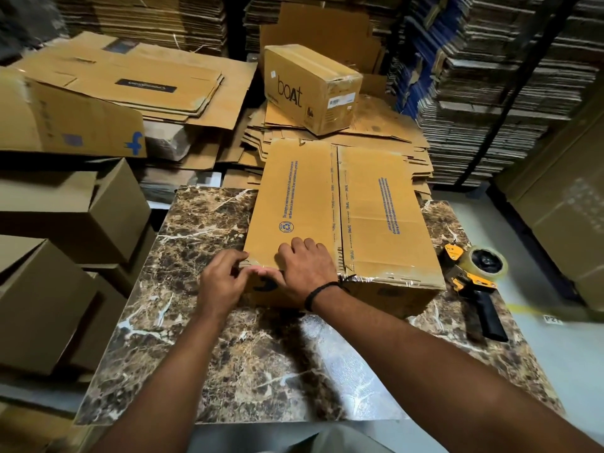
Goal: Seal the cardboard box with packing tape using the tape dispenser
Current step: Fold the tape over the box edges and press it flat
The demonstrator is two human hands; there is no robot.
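Note:
A long brown cardboard box (366, 204) lies on the marble-patterned table (202, 230), its two top flaps closed with a seam down the middle. Clear tape runs along its near top edge. My left hand (222, 279) touches the box's near left corner with curled fingers. My right hand (302, 269) rests over the same edge, fingers on the top flap and thumb on the front face. The yellow and black tape dispenser (474, 276), loaded with a roll of clear tape, lies on the table to the right of the box, held by neither hand.
A sealed box printed "boAt" (310, 86) sits on flattened cardboard behind the table. Brown boxes (72, 217) are stacked at the left. Tall stacks of flat cardboard (510, 76) fill the right and back. Grey floor (562, 348) shows at the right.

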